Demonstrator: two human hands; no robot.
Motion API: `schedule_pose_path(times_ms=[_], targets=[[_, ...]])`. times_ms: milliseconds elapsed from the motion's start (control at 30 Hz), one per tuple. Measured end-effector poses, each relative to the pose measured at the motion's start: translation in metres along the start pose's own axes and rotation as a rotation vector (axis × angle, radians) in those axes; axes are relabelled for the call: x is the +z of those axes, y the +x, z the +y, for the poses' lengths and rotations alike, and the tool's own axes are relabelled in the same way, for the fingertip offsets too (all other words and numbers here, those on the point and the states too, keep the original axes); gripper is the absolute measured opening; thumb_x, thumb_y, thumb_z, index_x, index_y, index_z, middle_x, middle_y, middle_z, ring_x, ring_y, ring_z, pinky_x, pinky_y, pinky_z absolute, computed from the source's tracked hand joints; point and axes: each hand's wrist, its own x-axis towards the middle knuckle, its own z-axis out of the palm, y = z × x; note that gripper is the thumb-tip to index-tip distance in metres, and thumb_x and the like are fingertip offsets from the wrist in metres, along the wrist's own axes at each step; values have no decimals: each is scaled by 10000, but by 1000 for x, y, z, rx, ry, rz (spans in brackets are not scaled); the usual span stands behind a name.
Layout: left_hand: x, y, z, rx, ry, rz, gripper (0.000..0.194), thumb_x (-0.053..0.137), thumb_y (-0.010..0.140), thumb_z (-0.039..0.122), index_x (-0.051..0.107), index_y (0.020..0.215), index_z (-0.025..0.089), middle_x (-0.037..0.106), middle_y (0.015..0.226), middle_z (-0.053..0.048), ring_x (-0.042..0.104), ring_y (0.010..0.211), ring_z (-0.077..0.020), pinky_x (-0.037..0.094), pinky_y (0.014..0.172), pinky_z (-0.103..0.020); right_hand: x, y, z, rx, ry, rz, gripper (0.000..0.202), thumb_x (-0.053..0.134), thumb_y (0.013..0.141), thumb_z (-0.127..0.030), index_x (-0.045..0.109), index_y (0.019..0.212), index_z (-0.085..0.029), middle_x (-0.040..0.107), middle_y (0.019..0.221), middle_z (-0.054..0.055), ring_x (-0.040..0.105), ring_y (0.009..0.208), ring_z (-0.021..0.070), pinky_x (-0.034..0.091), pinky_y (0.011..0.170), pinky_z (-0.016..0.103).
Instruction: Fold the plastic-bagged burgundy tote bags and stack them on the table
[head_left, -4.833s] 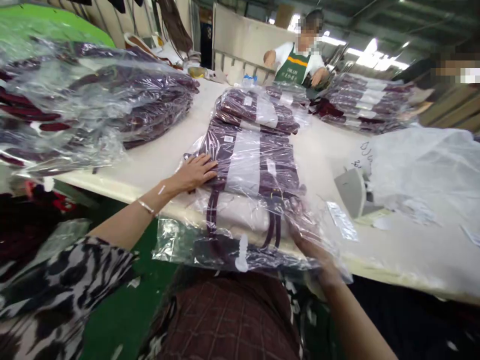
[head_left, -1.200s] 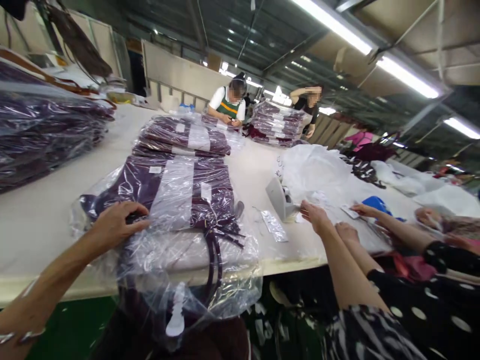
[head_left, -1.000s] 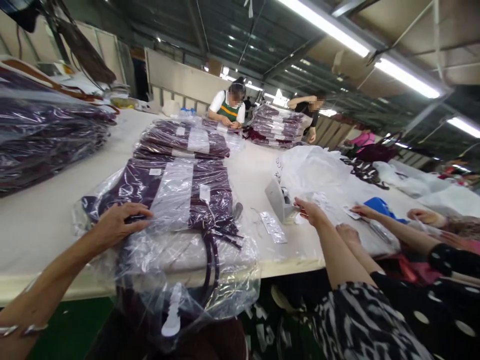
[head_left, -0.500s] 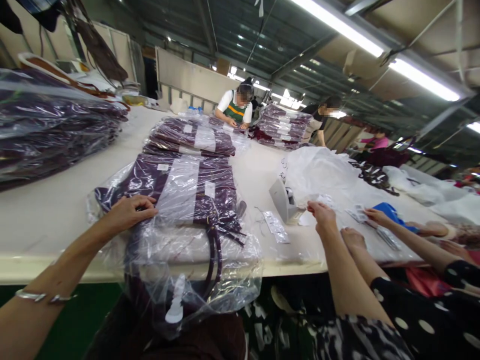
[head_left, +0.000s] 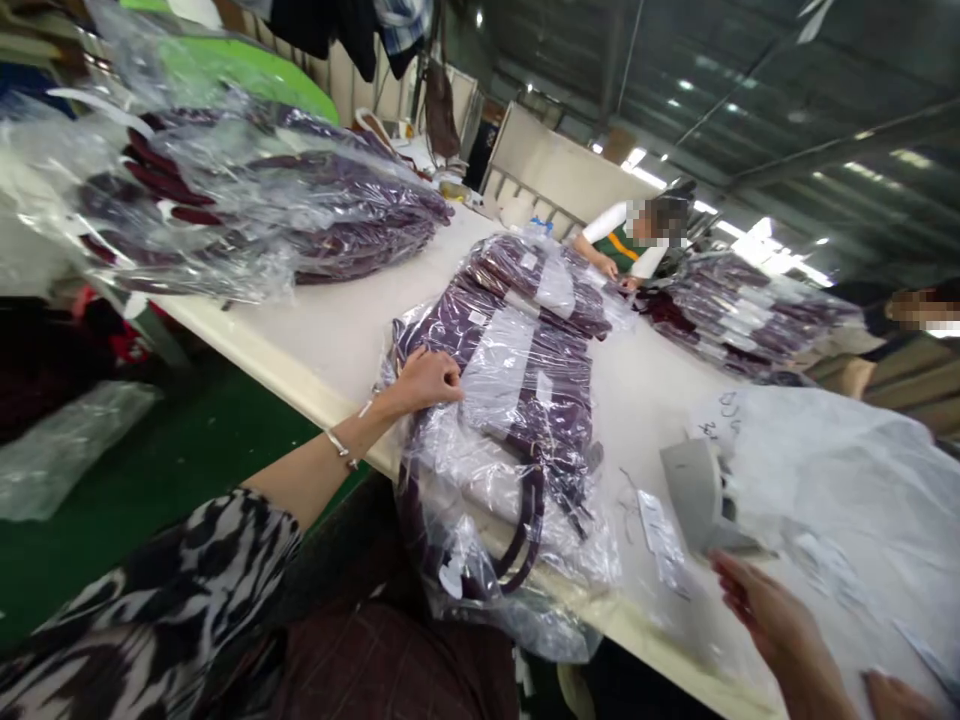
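A dark purple handbag (head_left: 562,360) in a clear plastic bag (head_left: 480,500) lies before me, its handles and the loose end of the plastic hanging toward the table's front edge. My left hand (head_left: 429,380) is closed on the plastic at the near left side of the handbag. Beside a grey-white dispenser (head_left: 688,490), my right hand (head_left: 772,610) has its fingers stretched out and slightly blurred; nothing shows in them. A strip of white labels (head_left: 660,540) lies between the dispenser and the handbag.
More bagged purple handbags (head_left: 525,262) lie just behind, with a large pile (head_left: 360,200) at left and a stack (head_left: 757,310) at back right. White plastic sheeting (head_left: 840,470) spreads at right. A co-worker (head_left: 637,235) works across the table. Another person's hand (head_left: 900,695) shows at bottom right.
My view has turned left, bringing more of the left pile into sight. My left hand stays on the plastic. My right hand has gone from a pinch to stretched fingers, nearer me.
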Motion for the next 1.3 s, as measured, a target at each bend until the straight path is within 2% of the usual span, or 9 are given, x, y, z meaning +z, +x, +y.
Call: schedule_pose_path(times_ms=[167, 267, 367, 500, 667, 867, 1067, 1200, 1300], targets=[[2, -4, 1, 11, 31, 16, 83, 716, 722, 286, 714, 703, 205, 739, 1011, -15, 657, 1030, -256, 202, 1219, -543, 128, -56, -125, -172, 54, -507, 329, 834, 682, -514, 773, 784, -207, 690, 701, 44, 547, 579, 135, 480, 522, 249], [4, -4, -1, 22, 55, 27, 109, 724, 735, 308, 700, 706, 206, 723, 1006, -21, 652, 1006, -251, 184, 1232, -556, 214, -82, -183, -215, 101, -754, 329, 807, 713, -497, 734, 743, -178, 695, 700, 30, 508, 536, 103, 400, 466, 212], [6, -7, 0, 43, 60, 53, 113, 726, 750, 310, 688, 716, 209, 711, 980, -29, 647, 1004, -253, 194, 1236, -551, 275, -84, -196, -266, -231, -777, 247, 747, 771, -400, 692, 670, -181, 682, 630, 10, 485, 477, 86, 346, 430, 196], [6, -12, 4, 53, 90, 93, 77, 711, 767, 258, 673, 736, 198, 693, 952, -46, 641, 1004, -252, 208, 1240, -524, 307, -66, -184, -329, -628, -725, 306, 757, 765, -317, 632, 512, -199, 568, 437, -14, 485, 411, 100, 338, 423, 214], [7, -14, 4, 60, 108, 93, 56, 692, 778, 232, 653, 773, 193, 687, 961, -54, 630, 991, -247, 217, 1234, -510, 312, -54, -195, -349, -800, -759, 337, 854, 679, -334, 627, 466, -204, 603, 449, 23, 598, 487, 164, 406, 502, 252], [12, -13, 0, 70, 116, 133, 87, 671, 774, 227, 634, 849, 204, 677, 960, -35, 626, 994, -241, 218, 1220, -484, 303, -51, -203, -460, -1163, -636, 460, 801, 713, -635, 721, 634, -189, 704, 611, 86, 726, 787, 267, 501, 701, 298], [3, -10, -2, 71, 89, 58, 233, 747, 795, 355, 637, 933, 204, 692, 1019, -34, 628, 1056, -255, 208, 1221, -510, 222, -24, -171, -316, -1039, -457, 319, 729, 831, -493, 762, 918, -187, 773, 819, 88, 737, 835, 258, 521, 716, 305], [-10, -8, -6, 75, 108, 97, 440, 763, 831, 475, 641, 1142, 190, 651, 1304, -121, 566, 1261, -316, 288, 1187, -533, 166, 6, -126, -252, -876, -73, 784, 760, 800, -587, 553, 1419, -153, 672, 1326, 196, 662, 1196, 345, 540, 937, 409], [-16, -5, -9, 45, 224, 132, 551, 790, 826, 450, 620, 1269, 169, 557, 1459, -186, 445, 1405, -379, 270, 1194, -586, 158, 18, -97, -162, -790, -69, 986, 814, 759, -582, 441, 1510, -65, 570, 1439, 281, 579, 1322, 389, 504, 1033, 430]])
